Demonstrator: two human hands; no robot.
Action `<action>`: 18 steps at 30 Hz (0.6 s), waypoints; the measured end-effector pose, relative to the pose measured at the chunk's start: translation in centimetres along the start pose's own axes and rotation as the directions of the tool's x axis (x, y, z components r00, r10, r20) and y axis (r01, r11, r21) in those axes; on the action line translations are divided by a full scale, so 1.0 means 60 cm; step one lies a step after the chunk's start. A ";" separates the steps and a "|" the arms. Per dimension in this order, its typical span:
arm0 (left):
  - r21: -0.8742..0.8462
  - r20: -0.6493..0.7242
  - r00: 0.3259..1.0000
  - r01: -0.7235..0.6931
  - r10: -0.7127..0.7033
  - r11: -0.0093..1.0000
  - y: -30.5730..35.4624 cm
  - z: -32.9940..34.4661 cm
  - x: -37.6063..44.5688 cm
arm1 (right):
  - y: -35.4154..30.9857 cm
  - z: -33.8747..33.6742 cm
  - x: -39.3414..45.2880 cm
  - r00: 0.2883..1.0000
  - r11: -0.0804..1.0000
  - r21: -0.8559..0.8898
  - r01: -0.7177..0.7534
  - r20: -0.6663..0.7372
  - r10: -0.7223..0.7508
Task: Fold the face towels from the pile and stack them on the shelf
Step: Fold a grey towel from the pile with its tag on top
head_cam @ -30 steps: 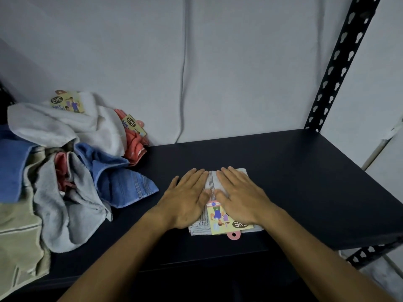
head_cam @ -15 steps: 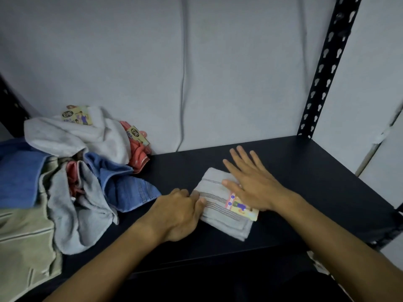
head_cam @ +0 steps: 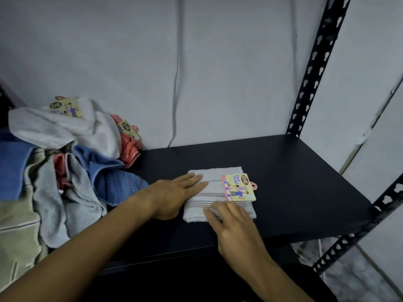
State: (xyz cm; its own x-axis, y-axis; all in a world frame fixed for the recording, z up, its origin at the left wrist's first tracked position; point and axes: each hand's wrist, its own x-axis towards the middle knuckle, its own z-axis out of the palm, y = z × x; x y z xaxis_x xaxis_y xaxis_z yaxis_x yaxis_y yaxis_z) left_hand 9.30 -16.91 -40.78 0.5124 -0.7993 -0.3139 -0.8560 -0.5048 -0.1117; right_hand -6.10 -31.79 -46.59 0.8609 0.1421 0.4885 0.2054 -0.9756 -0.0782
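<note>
Black metal shelf (head_cam: 283, 171) spans the view, its perforated upright (head_cam: 314, 68) rising at the back right against a pale grey wall (head_cam: 130, 51) with a thin cable (head_cam: 175, 83) running down it. On the shelf's left end sits the pile of unfolded towels (head_cam: 65, 171): white on top, blue, grey, coral and beige tangled beneath, with two printed tags showing near the wall. Near the middle of the shelf, well apart from the upright, lies the folded grey towel (head_cam: 216, 184), a neat rectangle with thin dark stripes across it. Left hand (head_cam: 174, 195) lies flat, fingers straight and together, pressing on the towel's left edge. Right hand (head_cam: 233, 227) rests on the towel's near right corner, fingers (head_cam: 212, 212) bent slightly and touching the cloth; whether they pinch it I cannot tell. Smallest is the yellow card tag (head_cam: 237, 187) reading "Face Towel", lying on the towel's right side with a pink hanger tab (head_cam: 254, 185) poking out beside it.
</note>
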 end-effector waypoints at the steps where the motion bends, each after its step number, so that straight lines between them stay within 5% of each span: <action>1: -0.004 0.004 1.000 0.009 -0.009 1.000 0.000 0.002 -0.001 | 0.000 0.003 -0.001 1.000 1.000 -0.012 0.003 -0.021 -0.004; 7: 0.035 -0.076 0.996 0.041 -0.039 0.999 0.006 0.014 -0.016 | 0.007 -0.003 0.011 0.994 0.996 0.063 -0.059 -0.084 0.065; 12: 0.168 -0.458 0.886 0.002 0.076 0.986 0.030 0.038 -0.045 | 0.064 -0.018 0.005 0.990 0.988 0.098 -0.122 -0.055 0.128; 15: 0.160 -0.536 0.840 0.004 0.083 0.987 0.079 0.045 -0.056 | 0.092 -0.014 -0.001 0.968 0.953 0.179 -0.243 -0.019 0.251; 18: 0.118 -0.592 0.806 0.049 0.031 0.992 0.104 0.043 -0.061 | 0.083 -0.026 -0.014 0.876 0.805 0.412 -0.428 -0.032 0.482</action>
State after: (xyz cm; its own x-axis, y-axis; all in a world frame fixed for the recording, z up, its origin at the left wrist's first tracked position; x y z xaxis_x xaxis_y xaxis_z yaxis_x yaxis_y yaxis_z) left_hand 1.90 -16.27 -42.74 0.4274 -0.8522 0.3016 -0.8320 -0.5014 -0.2374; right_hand -6.52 -37.03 -46.03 0.8378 -0.3513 0.4180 -0.0115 -0.7767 -0.6297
